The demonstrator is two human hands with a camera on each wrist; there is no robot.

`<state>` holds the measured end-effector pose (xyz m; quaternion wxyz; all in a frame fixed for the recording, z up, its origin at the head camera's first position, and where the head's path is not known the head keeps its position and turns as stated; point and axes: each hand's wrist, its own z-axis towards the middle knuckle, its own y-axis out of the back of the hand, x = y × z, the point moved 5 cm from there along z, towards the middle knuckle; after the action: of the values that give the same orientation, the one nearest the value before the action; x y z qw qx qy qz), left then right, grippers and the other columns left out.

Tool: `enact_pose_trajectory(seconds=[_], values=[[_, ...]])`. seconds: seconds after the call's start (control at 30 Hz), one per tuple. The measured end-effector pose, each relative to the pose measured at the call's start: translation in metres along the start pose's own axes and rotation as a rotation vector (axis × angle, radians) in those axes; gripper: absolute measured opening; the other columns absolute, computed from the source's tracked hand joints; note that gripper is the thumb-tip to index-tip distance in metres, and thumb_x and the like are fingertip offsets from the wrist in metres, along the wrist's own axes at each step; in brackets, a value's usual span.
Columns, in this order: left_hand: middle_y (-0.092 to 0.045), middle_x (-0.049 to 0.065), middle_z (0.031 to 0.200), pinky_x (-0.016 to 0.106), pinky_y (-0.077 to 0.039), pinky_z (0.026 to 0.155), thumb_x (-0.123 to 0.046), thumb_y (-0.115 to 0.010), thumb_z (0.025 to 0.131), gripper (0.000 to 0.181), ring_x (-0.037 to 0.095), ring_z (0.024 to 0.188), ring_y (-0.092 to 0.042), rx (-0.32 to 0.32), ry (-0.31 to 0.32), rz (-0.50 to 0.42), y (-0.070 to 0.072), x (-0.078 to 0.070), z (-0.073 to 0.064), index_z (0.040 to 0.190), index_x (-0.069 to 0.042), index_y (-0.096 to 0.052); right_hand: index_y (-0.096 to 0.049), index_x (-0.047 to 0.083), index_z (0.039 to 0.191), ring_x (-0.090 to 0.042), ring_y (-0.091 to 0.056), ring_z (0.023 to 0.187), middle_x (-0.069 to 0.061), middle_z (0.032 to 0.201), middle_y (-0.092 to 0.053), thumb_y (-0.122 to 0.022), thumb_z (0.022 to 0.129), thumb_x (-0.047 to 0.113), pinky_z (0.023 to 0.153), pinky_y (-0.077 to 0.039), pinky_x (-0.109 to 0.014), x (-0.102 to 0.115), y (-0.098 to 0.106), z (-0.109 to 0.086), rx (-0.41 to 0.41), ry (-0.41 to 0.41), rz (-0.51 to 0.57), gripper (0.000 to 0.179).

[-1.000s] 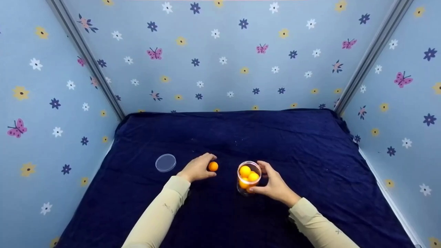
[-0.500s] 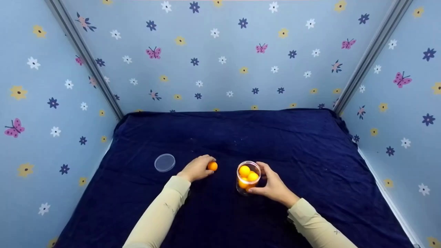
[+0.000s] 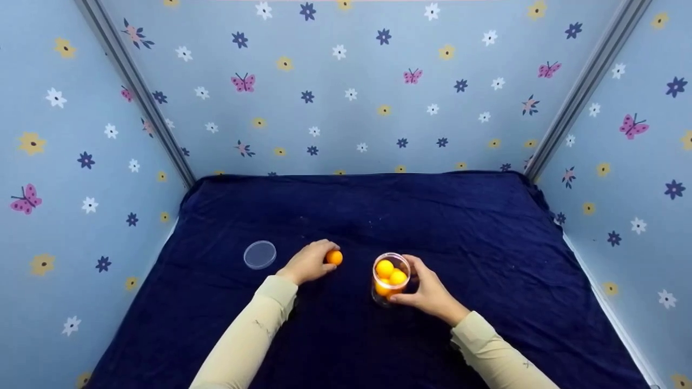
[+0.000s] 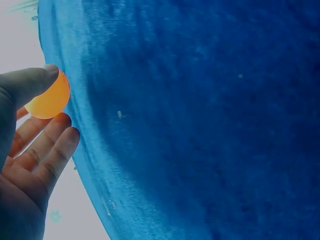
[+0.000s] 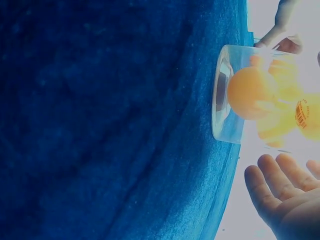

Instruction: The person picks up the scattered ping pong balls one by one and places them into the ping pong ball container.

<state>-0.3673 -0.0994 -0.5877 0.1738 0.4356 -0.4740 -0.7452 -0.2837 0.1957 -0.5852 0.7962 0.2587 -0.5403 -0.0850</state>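
Note:
My left hand (image 3: 309, 263) pinches an orange ping-pong ball (image 3: 334, 257) between thumb and fingers, close over the dark blue cloth. In the left wrist view, the thumb lies across one side of the ball (image 4: 50, 100), with the other fingers extended beneath it. A clear, lidless jar (image 3: 380, 301) stands upright to the right, with several orange ping-pong balls (image 3: 385, 268) inside. Around its right side curves my right hand (image 3: 431, 292), thumb at the front and fingers by the rim. Printed lettering shows on one ball (image 5: 309, 117) in the right wrist view.
A round clear lid (image 3: 260, 255) lies flat on the cloth, left of my left hand. The dark blue cloth (image 3: 346, 210) covers the table. Flower-patterned walls (image 3: 357, 119) stand at the back and both sides, with grey metal posts (image 3: 586, 89) in the corners.
My left thumb and fingers have closed in on the ball, and the ball has risen slightly. My right hand and the jar stay in place.

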Motion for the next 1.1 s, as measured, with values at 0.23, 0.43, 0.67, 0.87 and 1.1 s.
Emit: enact_pose_trajectory(seconds=[0.23,0.43,0.67,0.87,1.1], values=[[-0.074,0.017,0.124,0.054,-0.056,0.105,-0.008,-0.083,0.093,0.039,0.037,0.114,-0.071,-0.015,0.006,-0.014,0.014,-0.011,0.001,0.128,0.001,-0.071,-0.054,-0.002,0.148,-0.028,-0.072,0.113,-0.015,0.127,-0.076,-0.103,0.073,0.02,0.093,-0.061,-0.027,0.0,0.0,0.0,-0.004,0.0,0.007,0.092],[-0.074,0.018,0.127,0.054,-0.056,0.106,-0.009,-0.084,0.093,0.041,0.037,0.116,-0.072,-0.031,-0.017,-0.045,0.025,-0.023,0.002,0.13,0.003,-0.071,-0.056,0.0,0.147,-0.028,-0.073,0.11,-0.014,0.125,-0.076,-0.103,0.073,0.021,0.09,-0.061,-0.027,-0.002,-0.001,0.0,-0.007,0.001,-0.002,0.09],[-0.074,0.016,0.127,0.052,-0.057,0.107,-0.011,-0.084,0.094,0.04,0.035,0.117,-0.072,-0.05,-0.053,-0.059,0.035,-0.037,0.003,0.13,0.001,-0.072,-0.057,0.001,0.146,-0.027,-0.073,0.107,-0.013,0.126,-0.076,-0.104,0.073,0.021,0.09,-0.062,-0.03,-0.002,-0.003,0.0,-0.012,0.0,-0.017,0.089],[-0.075,0.017,0.127,0.051,-0.057,0.107,-0.009,-0.084,0.093,0.04,0.035,0.117,-0.072,-0.076,-0.102,-0.083,0.041,-0.05,0.005,0.129,0.001,-0.072,-0.058,0.001,0.145,-0.024,-0.073,0.105,-0.011,0.123,-0.077,-0.103,0.073,0.022,0.089,-0.063,-0.034,-0.003,-0.003,0.0,-0.015,-0.005,-0.021,0.087],[-0.073,0.017,0.127,0.047,-0.061,0.1,-0.007,-0.084,0.093,0.04,0.032,0.112,-0.072,-0.079,-0.136,-0.14,0.045,-0.065,0.005,0.13,0.003,-0.071,-0.058,0.0,0.143,-0.02,-0.073,0.103,-0.01,0.119,-0.077,-0.103,0.073,0.022,0.088,-0.063,-0.032,-0.003,-0.002,0.001,-0.014,-0.02,-0.024,0.086]])
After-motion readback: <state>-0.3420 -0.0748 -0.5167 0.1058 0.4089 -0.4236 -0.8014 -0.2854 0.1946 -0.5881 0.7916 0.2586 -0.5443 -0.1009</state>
